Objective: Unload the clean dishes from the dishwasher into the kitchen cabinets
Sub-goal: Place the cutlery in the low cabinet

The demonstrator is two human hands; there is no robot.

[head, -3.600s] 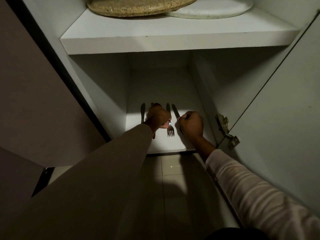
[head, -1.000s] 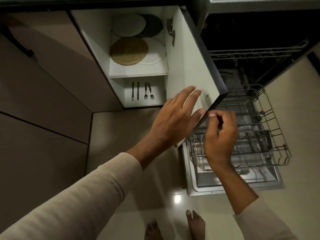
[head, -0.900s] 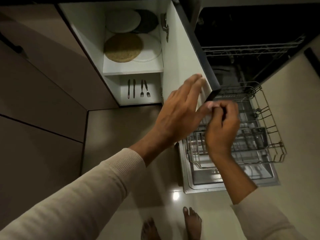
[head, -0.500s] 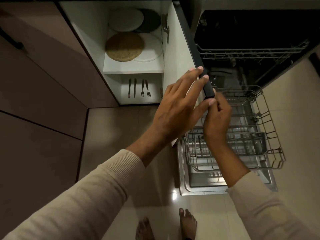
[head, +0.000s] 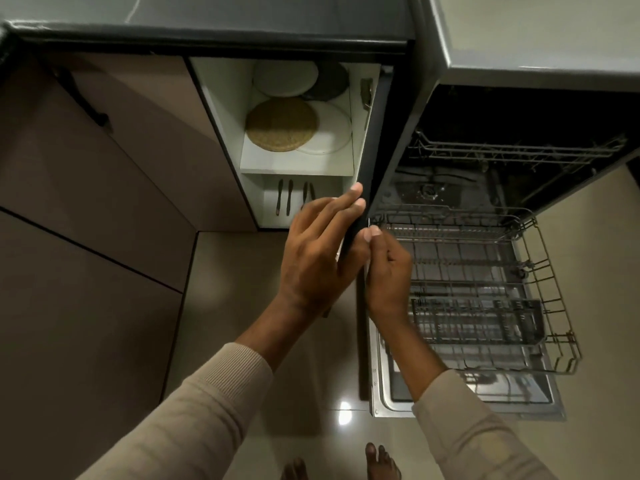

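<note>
Two grips are meeting on the free edge of the cabinet door (head: 372,140). The left grip (head: 311,258) is lying with its fingers straight against the inner face and holding nothing. The right grip (head: 388,271) is pinching the dark edge between thumb and curled fingers.

The dishes are sitting inside the cabinet. A tan speckled plate (head: 280,124) is overlapping a white plate (head: 329,133) on the middle shelf, and cutlery (head: 285,200) is lying in a row on the bottom shelf.

Beside it the dishwasher's lower rack (head: 540,271) is standing pulled out and looking emptied, so the unloading is probably finishing.

The door is looking like a stiff, light panel, best taken at this free edge. The plates are probably hard, slick and breakable, calling for a hold at the rim. The cutlery is likely light and rigid, best lifted by the handles.
</note>
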